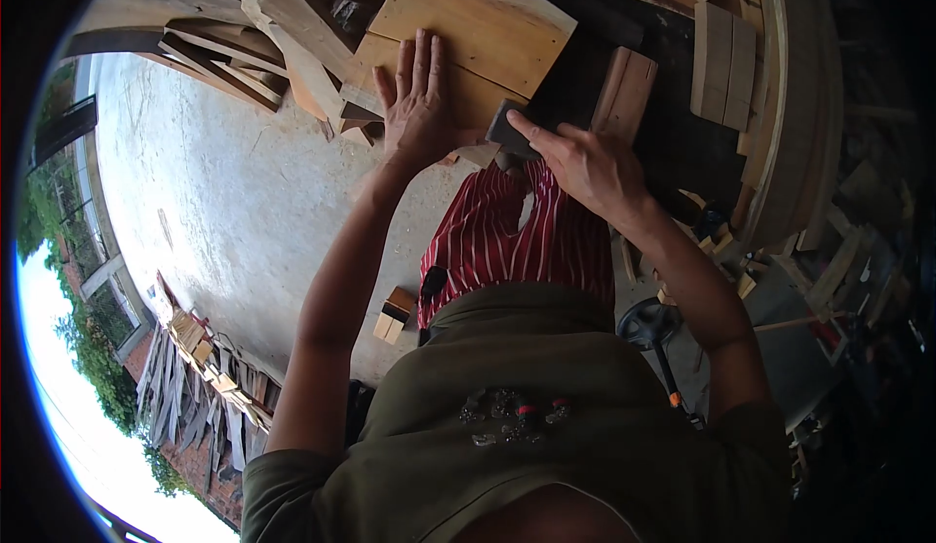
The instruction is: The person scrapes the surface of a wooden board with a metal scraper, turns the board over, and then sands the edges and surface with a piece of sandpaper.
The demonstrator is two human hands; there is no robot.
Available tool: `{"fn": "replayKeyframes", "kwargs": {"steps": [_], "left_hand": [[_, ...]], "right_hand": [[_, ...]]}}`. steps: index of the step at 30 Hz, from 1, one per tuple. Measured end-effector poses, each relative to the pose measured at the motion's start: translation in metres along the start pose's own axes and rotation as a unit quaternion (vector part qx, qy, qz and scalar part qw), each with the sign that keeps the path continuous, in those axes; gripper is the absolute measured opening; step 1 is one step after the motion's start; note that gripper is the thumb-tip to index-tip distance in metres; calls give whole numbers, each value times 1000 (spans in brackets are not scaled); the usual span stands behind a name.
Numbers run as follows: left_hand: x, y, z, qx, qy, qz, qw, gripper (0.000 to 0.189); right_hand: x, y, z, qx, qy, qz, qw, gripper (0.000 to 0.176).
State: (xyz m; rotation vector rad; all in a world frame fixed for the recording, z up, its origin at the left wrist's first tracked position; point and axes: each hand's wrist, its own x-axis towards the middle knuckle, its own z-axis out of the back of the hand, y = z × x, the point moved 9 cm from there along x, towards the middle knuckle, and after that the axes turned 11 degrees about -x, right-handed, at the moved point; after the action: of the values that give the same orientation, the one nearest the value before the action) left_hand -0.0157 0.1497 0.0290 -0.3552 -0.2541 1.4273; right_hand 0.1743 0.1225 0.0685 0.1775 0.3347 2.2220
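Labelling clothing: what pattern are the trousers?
The trousers are dark red with pale stripes, clearest in the head view.

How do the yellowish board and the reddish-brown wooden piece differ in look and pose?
The yellowish board is broad; the reddish-brown piece is much narrower.
The board has a seam across it and small dark spots; the piece shows lines running along its length.
The board lies under the spread left hand; the piece lies beyond the right hand.
Both are wood.
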Motion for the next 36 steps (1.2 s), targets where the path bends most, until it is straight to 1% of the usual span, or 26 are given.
{"fn": "replayKeyframes", "kwargs": {"steps": [2, 4, 6, 10, 11, 12, 15, 18, 20, 21, 23, 24, 26, 27, 29, 30, 33, 35, 36], "left_hand": [[0, 2, -1, -3, -1, 2, 1000, 153], [-1, 1, -2, -6, -3, 3, 1000, 153], [0, 0, 1, -5, -1, -4, 1000, 155], [-2, -3, 0, -25, 7, 6, 1000, 157], [0, -2, 0, -24, 6, 5, 1000, 158], [0, -2, 1, -22, 7, 5, 1000, 159], [0, -2, 1, -27, 14, 10, 999, 160], [-1, -3, 2, -30, 10, 10, 999, 160], [1, 0, 2, -23, 6, 8, 1000, 159], [0, -2, 1, -21, 8, 4, 1000, 159], [0, -3, 1, -19, 16, 10, 1000, 162], [1, -2, 1, -13, 19, 15, 1000, 165], [-1, -3, 5, -21, 11, 11, 1000, 162], [0, -5, 6, -34, 6, 8, 999, 159], [1, -4, 5, -30, 8, 10, 999, 159], [0, -4, 4, -28, 13, 15, 999, 159], [-1, -3, 3, -29, 19, 17, 999, 160], [-1, -2, 4, -27, 21, 11, 999, 160], [-1, 0, 1, -28, 24, 4, 999, 161]], "right_hand": [[-1, 0, -3, 4, 10, -9, 1000, 55], [-1, 3, -3, -4, -13, -11, 1000, 53], [-4, -1, 1, -7, -14, -16, 1000, 53], [-8, -15, 1, -17, 1, -33, 999, 51], [-6, -14, -2, 18, -14, -27, 999, 51], [0, -12, -4, 20, -15, -28, 999, 51], [10, -6, -4, -12, -39, -5, 999, 51], [9, -7, 1, -4, -34, -5, 999, 52], [4, -7, 1, -37, 10, 1, 999, 53], [7, -5, -3, -36, 12, 2, 999, 53], [15, -3, -5, -21, -24, 6, 999, 56], [18, -2, -7, -23, -25, 6, 999, 56], [24, 1, -7, -13, -49, 9, 999, 56], [21, 0, -4, -14, -52, 10, 999, 56], [12, -2, -4, -61, -8, 15, 998, 56], [14, -1, -5, -62, -7, 17, 998, 56], [20, 2, -10, -50, -11, 15, 999, 57], [29, 6, -9, -42, -56, 14, 997, 60], [28, 7, -5, -43, -58, 14, 997, 60]]}}
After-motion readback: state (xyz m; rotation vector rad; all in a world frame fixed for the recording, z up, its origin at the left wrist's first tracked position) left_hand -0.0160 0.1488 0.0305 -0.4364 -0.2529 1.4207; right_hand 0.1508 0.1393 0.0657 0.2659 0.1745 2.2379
